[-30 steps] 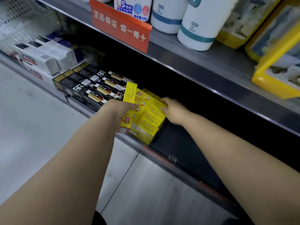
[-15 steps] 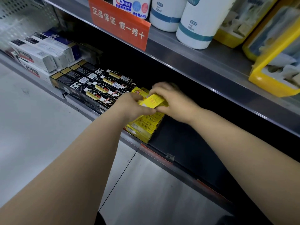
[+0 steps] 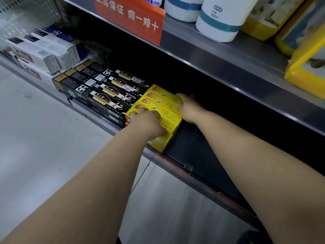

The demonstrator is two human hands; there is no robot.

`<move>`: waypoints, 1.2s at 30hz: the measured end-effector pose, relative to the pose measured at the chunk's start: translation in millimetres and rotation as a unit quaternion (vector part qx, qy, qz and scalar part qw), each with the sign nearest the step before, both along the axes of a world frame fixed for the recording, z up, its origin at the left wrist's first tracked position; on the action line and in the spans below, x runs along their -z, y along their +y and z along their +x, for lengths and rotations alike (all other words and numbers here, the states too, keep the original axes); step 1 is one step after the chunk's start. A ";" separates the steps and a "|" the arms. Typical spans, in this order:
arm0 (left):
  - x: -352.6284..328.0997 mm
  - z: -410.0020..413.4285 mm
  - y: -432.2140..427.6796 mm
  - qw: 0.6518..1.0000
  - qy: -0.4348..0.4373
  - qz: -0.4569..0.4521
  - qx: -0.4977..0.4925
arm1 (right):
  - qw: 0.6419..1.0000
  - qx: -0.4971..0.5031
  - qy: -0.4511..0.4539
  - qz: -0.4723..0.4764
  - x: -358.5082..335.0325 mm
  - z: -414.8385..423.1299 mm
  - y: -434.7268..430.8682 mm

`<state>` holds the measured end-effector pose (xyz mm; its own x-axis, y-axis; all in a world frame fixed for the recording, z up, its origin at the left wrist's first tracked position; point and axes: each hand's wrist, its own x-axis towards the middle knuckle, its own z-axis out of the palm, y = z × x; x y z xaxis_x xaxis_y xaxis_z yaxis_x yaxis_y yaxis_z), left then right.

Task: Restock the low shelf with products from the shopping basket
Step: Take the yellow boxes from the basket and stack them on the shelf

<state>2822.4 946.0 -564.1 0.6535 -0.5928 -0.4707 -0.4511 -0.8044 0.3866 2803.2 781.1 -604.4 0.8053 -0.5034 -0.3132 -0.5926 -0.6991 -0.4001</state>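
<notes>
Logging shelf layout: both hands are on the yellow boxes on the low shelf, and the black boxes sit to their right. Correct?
Not quite. The head view shows the black boxes to the left of the yellow boxes. Both hands, left and right, are on the yellow boxes on the low shelf.

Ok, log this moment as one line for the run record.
stage: squaring stack | left hand: flat on yellow boxes | right hand: against stack's right side | low shelf: bare to the right

There is only one view, from the head, looking forward and steeply down along both forearms. It is close to the low shelf, which runs from upper left to lower right; the floor fills the lower left.
</notes>
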 end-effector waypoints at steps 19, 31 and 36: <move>-58.0 -111.7 -34.6 0.941 0.046 -0.290 0.166 | 0.993 0.037 -0.091 0.071 -134.8 -220.4 16.1; -101.4 -251.2 -59.5 0.837 0.040 -0.324 0.439 | 0.939 0.280 -0.184 0.073 -128.2 -457.9 6.5; -101.6 -300.6 -68.2 0.782 0.030 -0.287 0.552 | 0.943 0.317 0.094 0.029 -54.9 -528.8 -16.5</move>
<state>2521.8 877.8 -462.5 -0.4198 -0.9049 0.0698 -0.7154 0.3772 0.5881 2274.4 764.6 -549.5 0.2765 -0.8423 -0.4626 -0.9482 -0.1610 -0.2737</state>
